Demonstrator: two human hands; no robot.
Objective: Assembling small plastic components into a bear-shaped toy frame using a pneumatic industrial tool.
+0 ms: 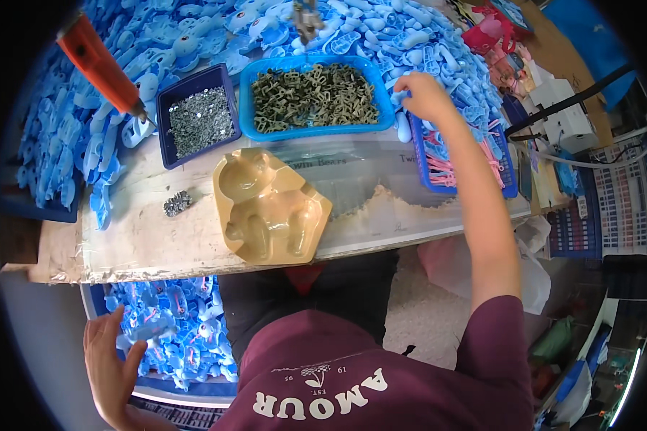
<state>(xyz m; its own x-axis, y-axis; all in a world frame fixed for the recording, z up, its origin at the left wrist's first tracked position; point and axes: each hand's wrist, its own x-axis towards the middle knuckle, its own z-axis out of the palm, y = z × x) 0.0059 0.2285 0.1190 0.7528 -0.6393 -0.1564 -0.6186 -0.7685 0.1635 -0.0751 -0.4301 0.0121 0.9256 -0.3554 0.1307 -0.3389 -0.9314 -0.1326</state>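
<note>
Many blue parts (169, 296)
Left hand (115, 359) spread at near-left bin (187, 394); right hand (425, 98) at far pile (438, 61), grip unclear.

Small-parts assembly workshop, by the look of it: worn workbench (133, 248) heaped with blue plastic parts (187, 44), navy tray (164, 133) of small silvery hardware (200, 121) beside bright-blue tray (316, 133) of metal pieces (316, 97), orange power screwdriver (101, 65) above, tan moulded form (269, 208) on the bench, well-filled bin (187, 390) below.
</note>
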